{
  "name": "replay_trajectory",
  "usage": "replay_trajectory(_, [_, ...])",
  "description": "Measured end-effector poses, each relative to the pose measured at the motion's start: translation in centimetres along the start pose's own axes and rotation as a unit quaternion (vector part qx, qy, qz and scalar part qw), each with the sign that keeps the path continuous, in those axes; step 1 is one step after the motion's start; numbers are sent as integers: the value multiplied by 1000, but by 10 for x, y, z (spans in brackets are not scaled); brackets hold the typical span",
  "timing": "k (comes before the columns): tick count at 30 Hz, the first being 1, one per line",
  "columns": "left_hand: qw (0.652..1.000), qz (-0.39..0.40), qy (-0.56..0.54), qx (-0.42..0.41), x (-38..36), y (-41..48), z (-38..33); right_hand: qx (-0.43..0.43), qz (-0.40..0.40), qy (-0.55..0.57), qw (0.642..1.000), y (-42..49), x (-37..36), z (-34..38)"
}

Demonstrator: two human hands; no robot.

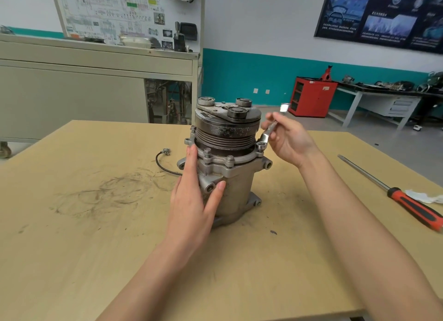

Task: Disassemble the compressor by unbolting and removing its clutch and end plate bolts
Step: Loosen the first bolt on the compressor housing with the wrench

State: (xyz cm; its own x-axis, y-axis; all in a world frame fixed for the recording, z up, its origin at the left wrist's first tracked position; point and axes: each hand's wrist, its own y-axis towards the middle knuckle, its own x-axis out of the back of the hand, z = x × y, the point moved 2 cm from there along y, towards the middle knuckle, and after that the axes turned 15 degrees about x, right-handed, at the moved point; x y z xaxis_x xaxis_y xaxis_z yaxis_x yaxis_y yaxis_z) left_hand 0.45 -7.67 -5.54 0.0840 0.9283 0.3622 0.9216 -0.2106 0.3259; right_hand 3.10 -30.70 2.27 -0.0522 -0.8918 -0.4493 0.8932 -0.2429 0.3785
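While flat on compressor [237,191], left hand [194,200]; right hand [291,142] around wrench [268,131].

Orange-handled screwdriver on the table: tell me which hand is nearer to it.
Right. The right hand, holding a silver wrench, is left of the orange-handled screwdriver; the left hand, pressed on the grey metal compressor, lies farther left.

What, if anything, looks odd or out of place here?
Dark smudged rings stain the table left of the compressor, like grease marks. A crumpled white scrap lies against the screwdriver. Nothing looks damaged.
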Motion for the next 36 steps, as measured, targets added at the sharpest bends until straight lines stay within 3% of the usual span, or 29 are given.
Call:
replay_trajectory(3, [1000,1,2,2,1,0,0,4,0,-2,1000,8,-3,-1])
replay_trajectory(7, [1000,2,6,-2,2,1,0,177,-109,-123,970,-17,-4,26])
replay_trajectory(12, [1000,-1,1,-3,1,1,-1,408,-50,-365,836,-84,-31,34])
replay_trajectory(16, [1000,4,2,-2,1,0,-1,494,16,-467,733,-109,-42,18])
replay_trajectory(18, [1000,3,5,-3,1,-1,-1,518,30,-480,708,-113,-41,12])
replay_trajectory(28, [1000,-4,6,-6,0,0,-1,492,41,-414,765,-116,-36,6])
replay_trajectory(36, [1000,2,2,-6,1,0,0,487,7,-395,779,-114,-42,5])
